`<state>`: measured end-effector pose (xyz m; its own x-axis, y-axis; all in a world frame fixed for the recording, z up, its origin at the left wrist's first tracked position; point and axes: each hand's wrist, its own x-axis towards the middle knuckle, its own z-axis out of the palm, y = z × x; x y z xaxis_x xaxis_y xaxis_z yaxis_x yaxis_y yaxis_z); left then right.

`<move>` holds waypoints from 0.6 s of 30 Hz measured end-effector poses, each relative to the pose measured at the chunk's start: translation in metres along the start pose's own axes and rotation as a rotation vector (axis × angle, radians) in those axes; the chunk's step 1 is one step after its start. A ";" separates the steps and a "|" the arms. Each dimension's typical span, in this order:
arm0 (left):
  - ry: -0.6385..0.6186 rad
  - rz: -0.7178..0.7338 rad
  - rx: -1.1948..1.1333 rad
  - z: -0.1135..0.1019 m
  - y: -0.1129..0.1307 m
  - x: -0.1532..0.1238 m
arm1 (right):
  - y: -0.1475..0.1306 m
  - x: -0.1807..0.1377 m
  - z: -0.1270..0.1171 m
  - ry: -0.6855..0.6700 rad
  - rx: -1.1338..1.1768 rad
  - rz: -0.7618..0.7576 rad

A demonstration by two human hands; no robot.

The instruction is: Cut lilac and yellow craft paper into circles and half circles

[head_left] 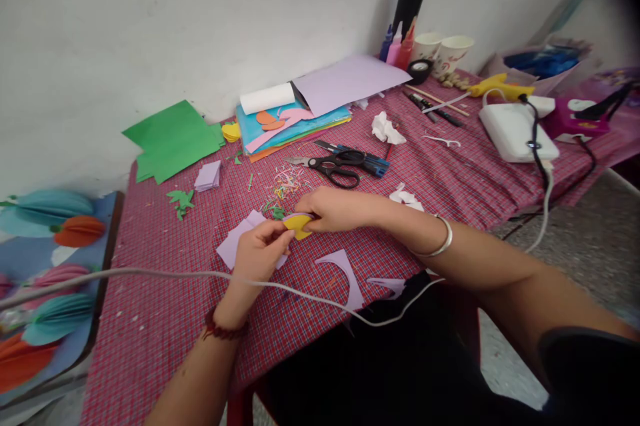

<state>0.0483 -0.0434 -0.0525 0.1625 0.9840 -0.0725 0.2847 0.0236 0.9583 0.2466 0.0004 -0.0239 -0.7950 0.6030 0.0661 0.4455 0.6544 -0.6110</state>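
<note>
Between my two hands is a small yellow paper cutout (299, 226) with a purple paper edge showing behind it. My left hand (260, 249) pinches its left side between thumb and fingers. My right hand (327, 209) is closed on its right side, with the fingertips partly hidden. Square sheets of purple paper (231, 246) lie beneath and beside my left hand. Curved purple paper scraps (350, 276) rest on the checked cloth in front of me. Just beyond my hands are black-handled scissors (330, 166) and a heap of thin coloured paper shreds (287, 185).
A white cable (200, 274) runs across in front, over my left wrist. Green paper (173, 139) and a stack of coloured sheets (273, 129) lie by the wall. To the right are a yellow glue gun (500, 87), a white power box (517, 133) and paper cups (453, 56).
</note>
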 end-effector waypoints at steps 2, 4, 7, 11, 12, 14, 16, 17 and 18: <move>-0.003 -0.010 -0.016 0.002 0.001 0.000 | 0.001 0.000 0.001 0.002 -0.008 -0.007; 0.004 -0.017 -0.021 0.004 0.003 -0.001 | 0.002 0.000 0.002 0.004 -0.004 -0.018; 0.020 -0.019 -0.007 0.005 0.005 -0.001 | 0.004 0.000 0.003 0.009 -0.003 -0.025; 0.028 -0.021 -0.023 0.007 0.003 -0.001 | 0.004 0.000 0.005 0.017 0.003 -0.035; 0.029 -0.020 -0.026 0.007 0.003 -0.001 | 0.003 0.000 0.005 0.021 0.006 -0.035; 0.036 -0.017 -0.031 0.006 0.000 -0.001 | 0.002 0.000 0.004 0.031 0.011 -0.022; 0.044 -0.002 -0.041 0.005 -0.002 0.000 | 0.001 0.000 0.003 0.033 0.032 0.003; 0.050 0.014 -0.049 0.004 -0.004 0.000 | 0.001 0.000 0.003 0.033 0.055 0.016; 0.058 0.032 -0.056 0.003 -0.004 0.000 | 0.000 0.000 0.003 0.034 0.089 0.029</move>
<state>0.0502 -0.0438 -0.0577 0.1151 0.9930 -0.0275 0.2269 0.0007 0.9739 0.2450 -0.0007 -0.0261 -0.7672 0.6372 0.0730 0.4286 0.5940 -0.6808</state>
